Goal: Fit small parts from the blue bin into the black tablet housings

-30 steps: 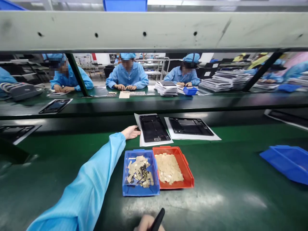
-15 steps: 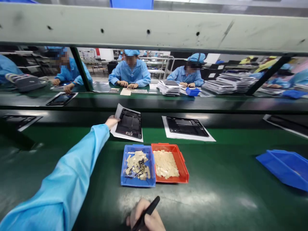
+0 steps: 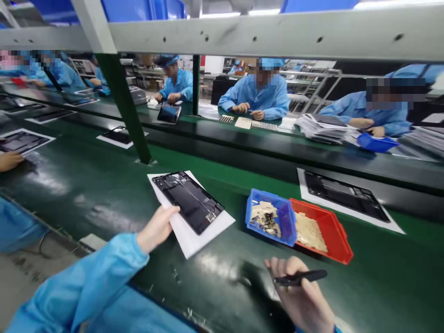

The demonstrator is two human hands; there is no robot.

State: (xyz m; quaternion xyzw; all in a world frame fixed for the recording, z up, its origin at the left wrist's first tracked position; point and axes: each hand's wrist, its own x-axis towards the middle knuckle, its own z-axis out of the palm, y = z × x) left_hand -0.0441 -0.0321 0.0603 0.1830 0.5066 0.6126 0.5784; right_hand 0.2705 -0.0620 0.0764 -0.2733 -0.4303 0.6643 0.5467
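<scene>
Left of the middle of the frame, our left hand is pinching the left side of a black tablet and its white sheet; the fingers underneath are hiding. The tablet is lying up and to the right of this grip, its long side running from upper left to lower right. Our left hand is touching it, so it is nearer than our right. Next, a blue tray is sitting right of the tablet. At lower right, our right hand is gripping a black tool, well apart from the tablet. A red tray is sitting just above that hand.
</scene>
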